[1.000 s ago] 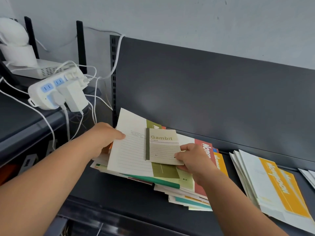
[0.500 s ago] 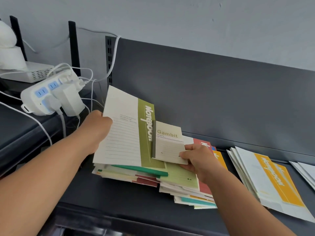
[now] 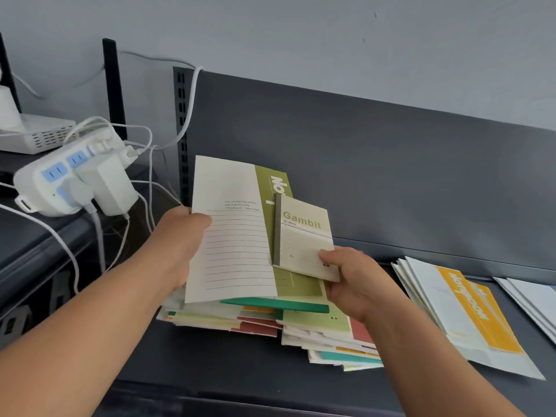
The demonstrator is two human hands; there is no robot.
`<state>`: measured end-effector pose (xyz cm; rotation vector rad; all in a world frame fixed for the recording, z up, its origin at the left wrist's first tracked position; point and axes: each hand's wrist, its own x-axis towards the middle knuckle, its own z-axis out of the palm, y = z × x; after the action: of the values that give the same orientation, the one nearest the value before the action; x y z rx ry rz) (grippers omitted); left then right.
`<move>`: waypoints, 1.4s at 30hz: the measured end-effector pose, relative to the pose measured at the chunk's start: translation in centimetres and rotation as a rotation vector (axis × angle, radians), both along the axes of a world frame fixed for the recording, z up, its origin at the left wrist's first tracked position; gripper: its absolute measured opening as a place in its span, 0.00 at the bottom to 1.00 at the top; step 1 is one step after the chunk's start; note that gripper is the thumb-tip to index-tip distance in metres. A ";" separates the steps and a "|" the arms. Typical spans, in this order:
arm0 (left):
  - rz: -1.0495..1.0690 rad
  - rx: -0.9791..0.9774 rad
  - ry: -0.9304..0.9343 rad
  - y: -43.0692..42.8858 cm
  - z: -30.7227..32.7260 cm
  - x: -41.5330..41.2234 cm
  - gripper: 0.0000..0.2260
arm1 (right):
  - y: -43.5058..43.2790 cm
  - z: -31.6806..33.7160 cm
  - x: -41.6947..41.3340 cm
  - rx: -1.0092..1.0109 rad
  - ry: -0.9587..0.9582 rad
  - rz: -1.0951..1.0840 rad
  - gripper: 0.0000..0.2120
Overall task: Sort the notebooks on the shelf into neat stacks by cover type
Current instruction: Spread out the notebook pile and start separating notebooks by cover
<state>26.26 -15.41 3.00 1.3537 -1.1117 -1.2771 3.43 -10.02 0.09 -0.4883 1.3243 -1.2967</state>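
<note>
L hand (image 3: 180, 236) grips the left edge of large cream-and-olive paper notebook (image 3: 234, 236), held tilted above staggered mixed-colour notebook pile (image 3: 270, 320) on dark grey metal shelf (image 3: 240, 365). R hand (image 3: 352, 281) pinches a lower corner of small cream "Gambit" notebook (image 3: 304, 236), which lies against the large one. Risks: corner-only pinch may let the small bk slip; a nudge could spill the pile.

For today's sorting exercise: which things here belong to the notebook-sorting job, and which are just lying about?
Job: green-striped notebook, small Gambit notebook, mixed pile, yellow-striped stack, left hand, right hand.
Lying about: power strip, white cables, white box.
</note>
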 end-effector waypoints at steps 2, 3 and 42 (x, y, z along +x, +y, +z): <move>-0.039 0.003 0.031 0.0 0.0 -1.0 0.04 | 0.5 0.2 -0.5 -0.018 0.069 -0.009 0.11; -0.056 0.004 0.042 0.1 0.0 -1.6 0.03 | 0.7 0.3 -0.7 -0.033 0.100 -0.016 0.10; -0.525 0.118 0.133 22.4 -2.2 -46.5 0.10 | 30.8 -1.0 -42.1 -0.086 0.251 -0.430 0.06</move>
<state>-20.19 6.97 0.84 1.0723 -1.3662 -1.8055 -38.64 20.79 -0.86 -0.4505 1.6488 -1.6930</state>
